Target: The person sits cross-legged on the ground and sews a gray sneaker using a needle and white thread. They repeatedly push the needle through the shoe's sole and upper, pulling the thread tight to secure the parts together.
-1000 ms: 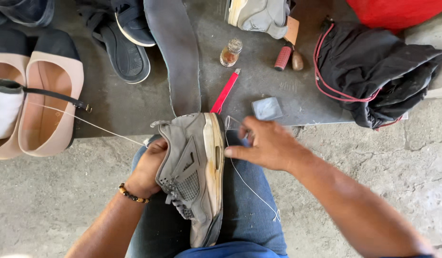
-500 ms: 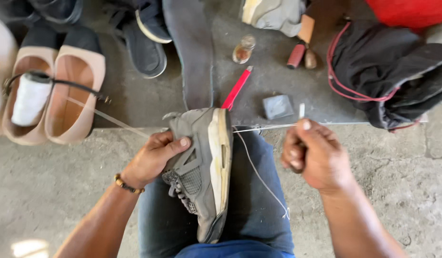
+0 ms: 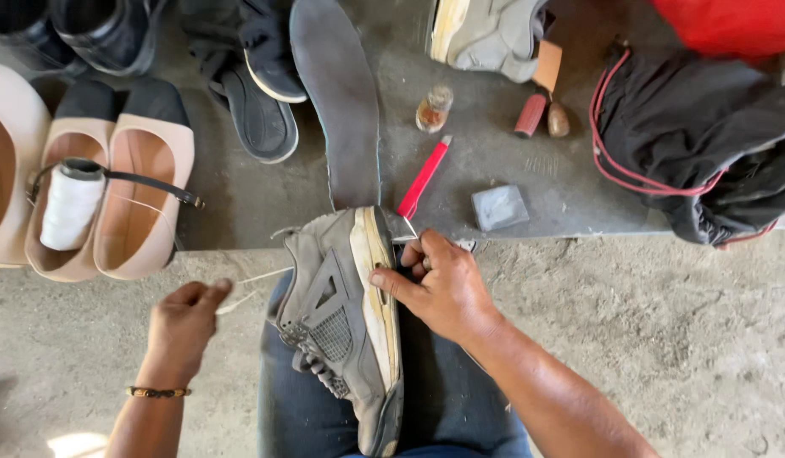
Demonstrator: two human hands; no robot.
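Two hands at grey sneaker [image 3: 341, 314] on lap: right hand [image 3: 439, 284] presses yellowed sole, fingers curled together; left hand [image 3: 184, 318] pinches white thread [image 3: 257, 278], pulled sideways.

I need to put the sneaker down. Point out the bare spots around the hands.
Bare concrete floor lies right of the right hand, below the black bag. A smaller bare patch sits under the beige flats, beside the left hand. The slab by the red knife is crowded.
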